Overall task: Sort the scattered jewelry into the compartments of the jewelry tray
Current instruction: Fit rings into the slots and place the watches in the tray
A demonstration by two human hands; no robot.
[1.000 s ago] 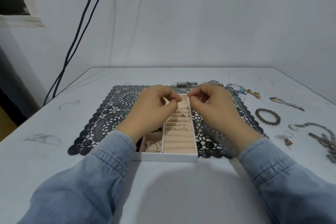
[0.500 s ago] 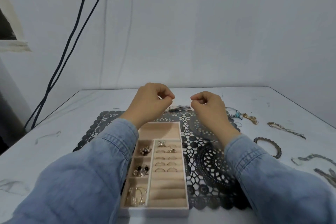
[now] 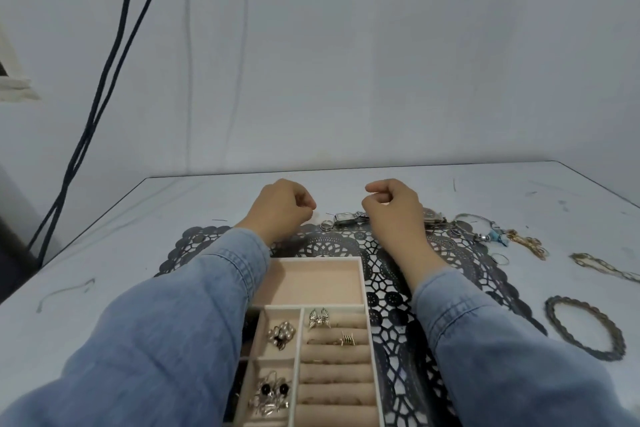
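Down at the white-rimmed jewelry tray with pink velvet lining (image 3: 362, 282): a cluster of pearly earrings (image 3: 281, 334) sits in one small left compartment, and black-bead earrings (image 3: 272, 392) are in the one nearer the camera. On the ring rolls to the right, a silver butterfly ring (image 3: 319, 317) is tucked into the far slot, with a small spiky ring (image 3: 347, 339) one slot nearer. The blue denim left sleeve (image 3: 156, 340) lies across the tray's left edge and hides that side.

Beyond the tray, the left hand (image 3: 282, 208) and right hand (image 3: 394, 208) hover apart, fingers curled in, thumb against forefinger; I cannot tell whether either pinches anything.

Between them a silver wristwatch (image 3: 346, 217) and a plain silver ring (image 3: 325, 225) lie at the far edge of the black lace placemat (image 3: 391, 288). Off right on the white table (image 3: 138, 218) are a bangle with a blue charm (image 3: 474, 225), a gold chain (image 3: 528, 244) and a dark scalloped bracelet (image 3: 585, 328).
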